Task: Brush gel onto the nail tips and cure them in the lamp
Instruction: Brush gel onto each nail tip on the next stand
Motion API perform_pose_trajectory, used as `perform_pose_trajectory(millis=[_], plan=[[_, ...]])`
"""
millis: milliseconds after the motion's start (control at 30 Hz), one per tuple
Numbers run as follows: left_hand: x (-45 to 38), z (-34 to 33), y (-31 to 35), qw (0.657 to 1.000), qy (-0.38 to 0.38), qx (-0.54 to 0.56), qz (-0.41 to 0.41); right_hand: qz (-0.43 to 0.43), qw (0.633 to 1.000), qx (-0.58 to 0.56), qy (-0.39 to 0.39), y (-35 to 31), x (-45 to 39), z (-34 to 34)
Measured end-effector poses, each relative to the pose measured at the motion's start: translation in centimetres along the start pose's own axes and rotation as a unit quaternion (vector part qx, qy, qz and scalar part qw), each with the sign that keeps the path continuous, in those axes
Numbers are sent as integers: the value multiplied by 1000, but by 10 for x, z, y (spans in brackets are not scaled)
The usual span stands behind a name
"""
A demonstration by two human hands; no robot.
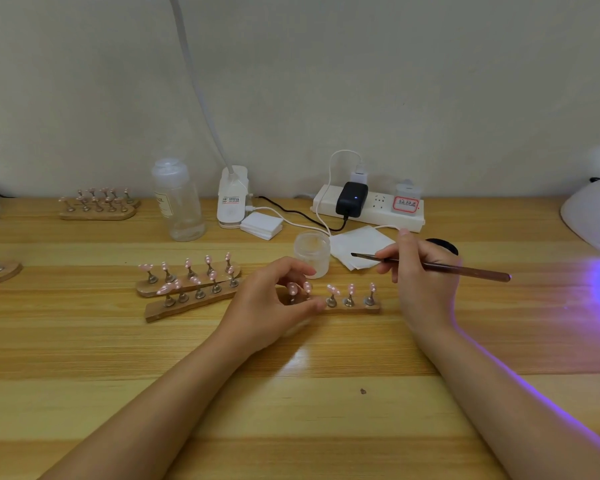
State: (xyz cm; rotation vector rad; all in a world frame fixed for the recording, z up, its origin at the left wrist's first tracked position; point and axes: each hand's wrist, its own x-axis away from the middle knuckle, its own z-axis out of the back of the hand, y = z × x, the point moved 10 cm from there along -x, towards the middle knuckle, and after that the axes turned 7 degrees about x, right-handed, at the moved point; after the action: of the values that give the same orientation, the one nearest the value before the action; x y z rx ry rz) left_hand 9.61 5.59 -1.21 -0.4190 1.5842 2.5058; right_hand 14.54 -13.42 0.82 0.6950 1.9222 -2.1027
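Nearest the person, both forearms reach out over the wooden desk (291, 393). The left hand (271, 303) curls around the left end of a wooden strip (357, 309), thumb in front and fingers behind, most likely to steady it while gel goes on. Pink nail tips (351, 289) stand on little metal pegs along that strip, tilted up so their faces are easy to reach.

The right hand (420, 271) pinches a thin brush (465, 270) like a pen, bristles pointing left and hovering just above and behind the strip, not touching a tip. Judging from this, a stroke is about to begin or the brush is heading for more gel.

Just behind the left hand stands a small open frosted jar (311, 251), close for dipping, with a white wipe (359, 244) beside it for cleaning the bristles. To the left lie two more strips of tips (187, 285), perhaps waiting or finished.

At the far right edge sits the white curing lamp (593, 209), casting violet light across the desk, so it looks switched on. Against the wall are a power strip (371, 211) and a clear bottle (179, 202).
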Motion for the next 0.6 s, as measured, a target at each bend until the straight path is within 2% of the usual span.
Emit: perform_pose_trajectory(millis=[233,467,600], plan=[[-1,-4,-4,999,-28,-26,18,-3,1000,-4,1,1,0,1],[-5,0,-10,994,-90,-55,40,-9,1000,-9,4,3,-1,1],[-5,0,-9,993,-77,-75,40,-10,1000,-9,6,4,-1,0]])
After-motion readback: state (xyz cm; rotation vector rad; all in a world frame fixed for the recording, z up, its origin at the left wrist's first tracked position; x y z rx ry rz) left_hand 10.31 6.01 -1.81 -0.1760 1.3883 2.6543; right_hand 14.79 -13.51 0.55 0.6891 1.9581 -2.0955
